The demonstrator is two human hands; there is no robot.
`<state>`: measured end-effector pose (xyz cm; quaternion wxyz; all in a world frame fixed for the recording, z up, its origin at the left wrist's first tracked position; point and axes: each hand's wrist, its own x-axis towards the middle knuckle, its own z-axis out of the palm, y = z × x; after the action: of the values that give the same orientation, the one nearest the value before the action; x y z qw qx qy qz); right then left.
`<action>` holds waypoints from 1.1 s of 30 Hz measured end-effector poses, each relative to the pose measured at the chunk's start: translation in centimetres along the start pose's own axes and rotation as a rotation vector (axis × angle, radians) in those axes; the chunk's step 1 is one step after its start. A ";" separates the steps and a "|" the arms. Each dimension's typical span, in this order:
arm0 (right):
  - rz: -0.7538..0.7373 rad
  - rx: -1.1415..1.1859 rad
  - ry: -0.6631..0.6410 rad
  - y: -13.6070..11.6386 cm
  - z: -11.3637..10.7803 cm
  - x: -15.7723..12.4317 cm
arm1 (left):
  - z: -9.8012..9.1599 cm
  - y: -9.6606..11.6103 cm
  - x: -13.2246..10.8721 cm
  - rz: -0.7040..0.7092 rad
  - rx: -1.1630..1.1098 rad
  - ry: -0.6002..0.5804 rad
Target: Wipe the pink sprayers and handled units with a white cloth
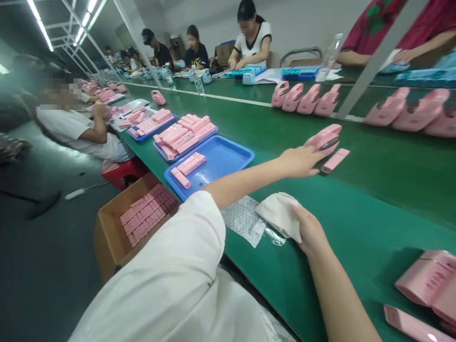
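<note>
Worktop (356,209) is green and runs lengthwise through the work area. Left hand (299,161) is extended across it, its fingers in contact with the near side of a pink handled case (322,137); whether they are clenched on the case or merely resting against it cannot be told. The case is located beyond the hand, with a loose pink bar (335,160) just beside it on the near side. Right hand (311,228) has its fingers grasping the right edge of a white cloth (278,213), held bunched near the front edge. Bubble wrap (242,219) lies to the left of the cloth, partly beneath the left forearm.

A blue tray (230,154) behind that forearm carries a few pink bars (191,164) at its left end. Two fuller trays stand beyond it. An open cardboard box (107,237), below worktop level at left, contains rows of pink pieces. Further handled cases (308,99) stand in line along the far side. Co-workers are seated opposite and at left.
</note>
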<state>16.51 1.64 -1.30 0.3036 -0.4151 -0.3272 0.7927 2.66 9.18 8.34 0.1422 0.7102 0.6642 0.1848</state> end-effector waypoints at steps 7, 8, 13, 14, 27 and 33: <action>0.013 -0.029 0.072 0.0 0.4 -0.6 | -7.7 -14.2 -14.7 -0.682 0.194 0.212; 0.010 -0.031 0.077 0.0 0.5 -0.7 | -8.0 -15.8 -16.5 -0.729 0.188 0.253; -0.002 -0.039 0.092 0.1 0.6 -1.0 | -7.5 -19.5 -20.4 -0.781 0.048 0.321; -0.006 -0.034 0.105 0.1 0.6 -1.1 | -7.4 -19.6 -20.4 -0.760 0.001 0.312; -0.014 0.022 0.085 0.0 0.5 -1.6 | -4.3 -6.9 -19.8 -0.096 -1.605 0.008; -0.031 0.039 0.124 0.3 0.1 -1.2 | -2.5 -3.7 -19.5 -0.137 -1.811 -0.207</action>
<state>16.89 0.56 -0.96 0.3438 -0.4524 -0.2986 0.7668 -2.68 -10.11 7.45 0.7145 0.2994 0.2902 0.5618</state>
